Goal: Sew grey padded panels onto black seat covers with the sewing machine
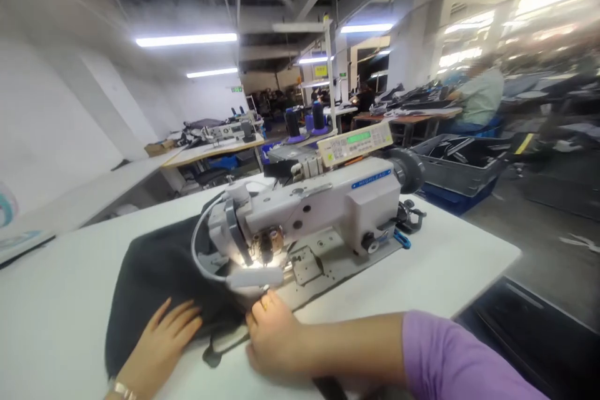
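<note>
A large piece of black fabric (pixel 154 262) lies on the white table, its right part running under the head of a sewing machine (pixel 323 200). My left hand (pixel 162 340) rests flat on the fabric with its fingers apart. Just in front of the lit needle area, my right hand (pixel 276 334) is closed at the fabric's right edge; its fingertips are partly hidden. A white lamp (pixel 255 277) on a bent cable covers part of the stitching spot. Between my hands, a dark rounded metal piece (pixel 212 356) sticks out over the table.
A control panel (pixel 359 142) tops the machine, with thread cones (pixel 320 119) behind it. Blue snips (pixel 402 239) lie by the machine base. On the right stands a grey crate (pixel 462 165) of dark pieces, and a person (pixel 480 94) sits beyond. Dark material (pixel 529 325) lies below the table's right edge.
</note>
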### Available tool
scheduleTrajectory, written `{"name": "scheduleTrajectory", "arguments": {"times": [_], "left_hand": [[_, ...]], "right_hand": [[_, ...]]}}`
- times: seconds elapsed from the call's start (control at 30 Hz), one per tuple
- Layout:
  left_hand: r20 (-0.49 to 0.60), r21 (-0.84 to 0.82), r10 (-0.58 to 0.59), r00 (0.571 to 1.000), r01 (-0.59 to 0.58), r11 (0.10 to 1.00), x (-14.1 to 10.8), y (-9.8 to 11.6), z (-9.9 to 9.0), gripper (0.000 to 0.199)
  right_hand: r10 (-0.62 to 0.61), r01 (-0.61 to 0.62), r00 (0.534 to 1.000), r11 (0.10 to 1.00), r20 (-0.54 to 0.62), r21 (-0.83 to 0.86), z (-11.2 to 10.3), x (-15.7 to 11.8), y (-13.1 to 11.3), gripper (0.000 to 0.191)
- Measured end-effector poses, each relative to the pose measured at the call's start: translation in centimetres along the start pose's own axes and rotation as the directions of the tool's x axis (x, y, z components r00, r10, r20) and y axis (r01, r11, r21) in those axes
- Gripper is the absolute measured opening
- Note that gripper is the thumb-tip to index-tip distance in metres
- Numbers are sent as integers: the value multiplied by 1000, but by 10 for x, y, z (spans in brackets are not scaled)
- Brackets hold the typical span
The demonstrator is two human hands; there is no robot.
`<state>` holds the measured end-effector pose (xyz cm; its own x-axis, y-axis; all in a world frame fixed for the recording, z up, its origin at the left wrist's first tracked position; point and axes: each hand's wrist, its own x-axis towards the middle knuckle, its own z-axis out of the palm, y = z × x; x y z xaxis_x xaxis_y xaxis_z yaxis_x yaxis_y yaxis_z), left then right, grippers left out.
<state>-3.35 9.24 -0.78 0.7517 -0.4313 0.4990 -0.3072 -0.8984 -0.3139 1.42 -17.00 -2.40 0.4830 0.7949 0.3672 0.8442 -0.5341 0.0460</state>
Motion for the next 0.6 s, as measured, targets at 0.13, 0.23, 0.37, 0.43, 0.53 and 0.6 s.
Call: {"name": "scheduleTrajectory", "arguments": {"times": [0.13,0.23,0.37,0.43,0.53,0.6], "left_hand": [[159,78,27,987,-40,996,4,-17,1,39],[179,63,-33,983,21,998,-5,-15,3,37],[200,40,-72,977,66,997,-16,-11,-1,31],[145,29,-71,987,68,997,-13,-5,-8,30],[-64,-46,33,997,-36,998,4,25,-23,41],[-191,-103,143,971,-164,981,23,58,-32,39]], "right_hand": [[70,-71,996,997,59,20,0,7,-10,40],[38,-40,997,999,67,31,5,8,-10,44],[16,-17,995,1000,97,11,11,9,-9,47],[17,-18,995,1000,95,12,14,8,-10,51],[6,-7,1000,999,30,46,18,7,-10,54],[2,4,999,992,-51,127,22,9,-10,49]]}}
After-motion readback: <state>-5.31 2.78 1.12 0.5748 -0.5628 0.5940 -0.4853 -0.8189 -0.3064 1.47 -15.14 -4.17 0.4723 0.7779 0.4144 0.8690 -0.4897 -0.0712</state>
